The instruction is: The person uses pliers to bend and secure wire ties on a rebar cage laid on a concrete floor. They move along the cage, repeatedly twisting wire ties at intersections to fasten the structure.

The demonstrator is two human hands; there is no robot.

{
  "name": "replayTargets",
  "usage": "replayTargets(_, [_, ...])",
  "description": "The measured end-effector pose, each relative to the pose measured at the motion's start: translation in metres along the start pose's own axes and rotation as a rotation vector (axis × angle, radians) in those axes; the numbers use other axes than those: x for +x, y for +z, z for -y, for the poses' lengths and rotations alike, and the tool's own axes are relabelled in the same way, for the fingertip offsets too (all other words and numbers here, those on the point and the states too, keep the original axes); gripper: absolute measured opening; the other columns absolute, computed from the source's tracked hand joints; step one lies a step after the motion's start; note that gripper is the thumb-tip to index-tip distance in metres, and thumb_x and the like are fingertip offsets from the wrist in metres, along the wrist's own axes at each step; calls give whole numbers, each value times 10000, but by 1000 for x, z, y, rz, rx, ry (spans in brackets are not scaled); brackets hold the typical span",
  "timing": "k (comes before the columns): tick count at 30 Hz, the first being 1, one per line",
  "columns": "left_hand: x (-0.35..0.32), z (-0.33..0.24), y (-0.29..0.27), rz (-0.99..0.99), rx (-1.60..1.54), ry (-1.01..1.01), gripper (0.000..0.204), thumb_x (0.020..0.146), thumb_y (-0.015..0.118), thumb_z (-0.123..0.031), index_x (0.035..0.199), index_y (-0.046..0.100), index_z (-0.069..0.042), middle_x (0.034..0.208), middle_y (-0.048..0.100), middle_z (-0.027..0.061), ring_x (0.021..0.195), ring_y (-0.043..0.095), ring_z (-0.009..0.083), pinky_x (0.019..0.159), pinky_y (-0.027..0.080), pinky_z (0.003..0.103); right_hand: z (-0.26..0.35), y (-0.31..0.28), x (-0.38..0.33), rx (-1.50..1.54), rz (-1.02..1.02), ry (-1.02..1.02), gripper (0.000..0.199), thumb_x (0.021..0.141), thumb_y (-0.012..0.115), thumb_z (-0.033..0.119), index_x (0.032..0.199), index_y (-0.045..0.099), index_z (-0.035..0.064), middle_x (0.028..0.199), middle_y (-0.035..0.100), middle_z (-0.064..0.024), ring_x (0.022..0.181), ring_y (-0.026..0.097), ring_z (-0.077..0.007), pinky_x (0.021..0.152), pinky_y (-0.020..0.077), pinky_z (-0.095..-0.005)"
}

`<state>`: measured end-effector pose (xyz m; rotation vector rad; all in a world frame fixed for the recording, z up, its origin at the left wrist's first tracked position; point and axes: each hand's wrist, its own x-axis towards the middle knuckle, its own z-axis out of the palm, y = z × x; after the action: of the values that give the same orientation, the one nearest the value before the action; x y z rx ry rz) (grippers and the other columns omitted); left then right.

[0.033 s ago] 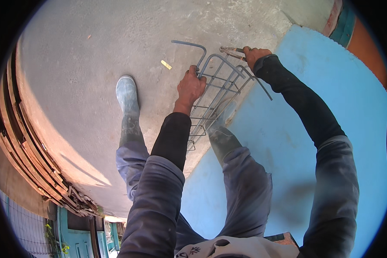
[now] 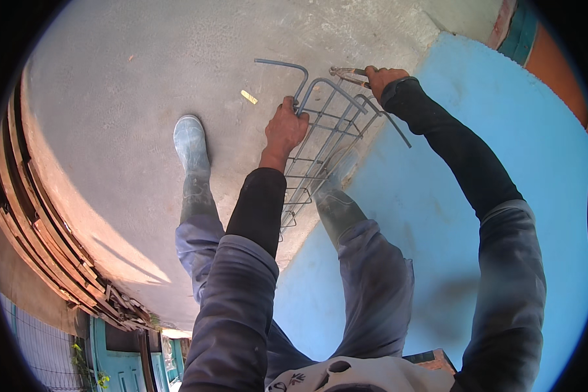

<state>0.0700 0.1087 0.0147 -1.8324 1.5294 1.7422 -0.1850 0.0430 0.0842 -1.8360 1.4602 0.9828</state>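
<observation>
Head view, cage: one steel-bar cage (image 2: pixel 336 130), slanting from just above my left fingers (image 2: pixel 302 124) down toward the gap between my feet.
Left fingers: closed round a bar near the cage's upper end.
Right fingers (image 2: pixel 375 77): wrapped on the handles of one pair of pincers (image 2: pixel 336 70), its head by the cage's upper end; whether it bites anything I cannot tell.
Bent bars: at least three at the upper end, one pointing left, one arched in the middle, one reaching right over the blue surface (image 2: pixel 464 170).
Boots: two; left boot (image 2: pixel 191 147) well apart from the cage, right boot (image 2: pixel 338 209) close against its right side.
Yellow scrap: one yellow piece (image 2: pixel 249 97), left of the bent bars.
Blue edge: runs slantwise near the cage's right, leaving little room there.
Floor: concrete floor (image 2: pixel 111 111) spreads broadly leftward to the boards (image 2: pixel 42 222).
</observation>
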Motion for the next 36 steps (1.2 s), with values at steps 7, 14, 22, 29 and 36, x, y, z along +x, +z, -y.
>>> replayTargets(7, [4,14,-2,-13,-68,11,588,824,550,-344,1336,443,-77,1259,534,204,1122,553,406,950,439,481,-5,1,-10,146,70,240,236,922,494,175,1111,535,39,952,672,-164,905,672,-327,750,541,-422])
replayTargets(14, [10,14,4,-30,-71,77,597,818,542,-358,1338,455,-78,1247,541,205,1121,559,390,951,438,469,-33,47,-34,611,-82,488,451,821,626,283,1157,531,-2,891,658,-237,875,646,-403,797,502,-441])
replayTargets(22, [8,9,-6,31,-73,-17,620,798,549,-347,1340,464,-58,1220,591,223,1128,569,384,965,433,435,-15,94,-81,594,-106,342,476,786,687,315,1068,538,-38,805,642,-205,768,664,-346,726,512,-411])
replayTargets(29, [7,12,0,28,-86,3,643,804,543,-364,1379,426,-100,1232,589,227,1142,560,397,970,428,434,-12,126,-84,611,-204,309,454,790,699,295,1034,525,-46,735,634,-169,599,664,-270,584,520,-385])
replayTargets(36, [6,18,4,-71,-222,-6,737,820,641,-414,1407,373,-58,1190,591,244,1101,582,348,953,435,393,9,75,-103,1134,-8,864,452,761,736,220,1161,588,70,954,568,-191,948,636,-332,778,537,-371])
